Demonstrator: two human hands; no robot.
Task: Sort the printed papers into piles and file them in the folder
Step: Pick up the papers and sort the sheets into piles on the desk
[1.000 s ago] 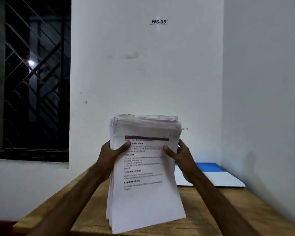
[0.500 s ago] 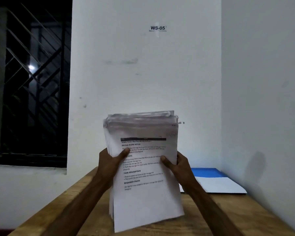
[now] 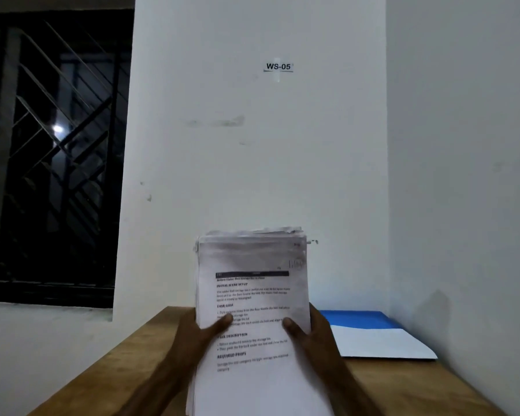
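We find the left hand (image 3: 196, 334) gripping one edge of the stack of printed papers (image 3: 252, 298), thumb across the top sheet. The stack is held upright above the wooden table (image 3: 138, 349). The right hand (image 3: 312, 334) grips the opposite edge likewise. The blue folder (image 3: 364, 318) lies rightward, apparently open. Sorting has not begun; the next move calls for lowering the stack and dealing sheets into piles.
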